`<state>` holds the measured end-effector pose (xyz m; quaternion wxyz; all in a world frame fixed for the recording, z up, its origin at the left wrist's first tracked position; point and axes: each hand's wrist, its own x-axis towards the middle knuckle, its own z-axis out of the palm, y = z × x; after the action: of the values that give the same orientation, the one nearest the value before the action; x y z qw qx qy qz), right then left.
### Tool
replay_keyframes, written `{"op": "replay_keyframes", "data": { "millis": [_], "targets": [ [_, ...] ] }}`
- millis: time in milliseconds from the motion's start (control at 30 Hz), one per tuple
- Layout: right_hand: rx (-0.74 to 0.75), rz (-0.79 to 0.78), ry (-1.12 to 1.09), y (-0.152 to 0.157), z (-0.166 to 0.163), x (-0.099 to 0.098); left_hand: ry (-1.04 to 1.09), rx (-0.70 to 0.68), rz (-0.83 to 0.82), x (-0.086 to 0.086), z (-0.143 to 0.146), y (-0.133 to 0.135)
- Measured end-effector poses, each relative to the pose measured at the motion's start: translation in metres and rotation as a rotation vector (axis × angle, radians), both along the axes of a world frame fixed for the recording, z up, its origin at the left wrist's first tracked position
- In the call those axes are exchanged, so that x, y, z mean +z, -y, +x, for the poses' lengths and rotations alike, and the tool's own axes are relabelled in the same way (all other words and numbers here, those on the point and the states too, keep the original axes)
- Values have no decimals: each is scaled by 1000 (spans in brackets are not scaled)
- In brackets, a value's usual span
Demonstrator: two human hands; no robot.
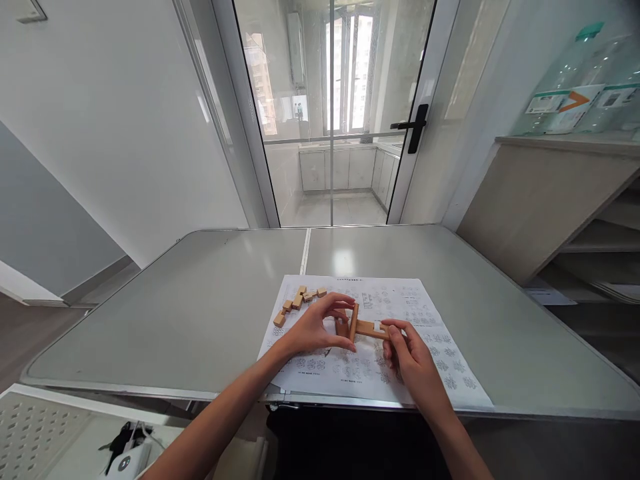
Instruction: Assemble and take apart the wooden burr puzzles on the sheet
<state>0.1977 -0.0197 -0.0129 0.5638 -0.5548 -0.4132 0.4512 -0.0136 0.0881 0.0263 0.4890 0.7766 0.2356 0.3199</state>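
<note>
My left hand (320,328) grips a narrow wooden puzzle piece (354,324) by its two ends, index finger at the far end and thumb at the near one. Part of another wooden piece (341,328) shows behind it, mostly covered by my fingers. My right hand (407,350) pinches the right end of a flat notched wooden puzzle piece (369,328). Its left end meets the narrow piece crosswise; whether they interlock I cannot tell. Beneath both hands lies a large white sheet (405,293) printed with small diagrams.
Several small wooden blocks (297,302) lie at the sheet's upper left. The sheet rests on a grey table (220,307) with a seam across it. Beyond stands a glass door (415,127). Plastic bottles (575,87) stand on a shelf at right; a white device (129,461) is at lower left.
</note>
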Motion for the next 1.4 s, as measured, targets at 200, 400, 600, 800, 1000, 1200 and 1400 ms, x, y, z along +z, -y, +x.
{"op": "replay_keyframes", "data": {
  "millis": [200, 400, 600, 800, 1000, 1200, 1400],
  "targets": [
    [10, -1, 1, 0, 0, -1, 18, 17, 36, 1, 3, 0],
    [8, 9, 4, 2, 0, 2, -88, 25, 178, 2, 1, -2],
    [-20, 15, -24, 2, -1, 5, -69, -4, 201, 0, 1, -3],
    [-20, 9, -34, 2, -1, 4, -109, 12, 235, 0, 1, -3],
    [-14, 4, -23, 3, -1, 5, -65, 13, 155, -1, 1, -4],
    [1, 13, -33, 3, -1, 6, -19, 19, 30, 2, 2, -1],
    [17, 25, -49, 3, -1, 4, -25, 19, -81, 8, 1, 2]
  ]
}}
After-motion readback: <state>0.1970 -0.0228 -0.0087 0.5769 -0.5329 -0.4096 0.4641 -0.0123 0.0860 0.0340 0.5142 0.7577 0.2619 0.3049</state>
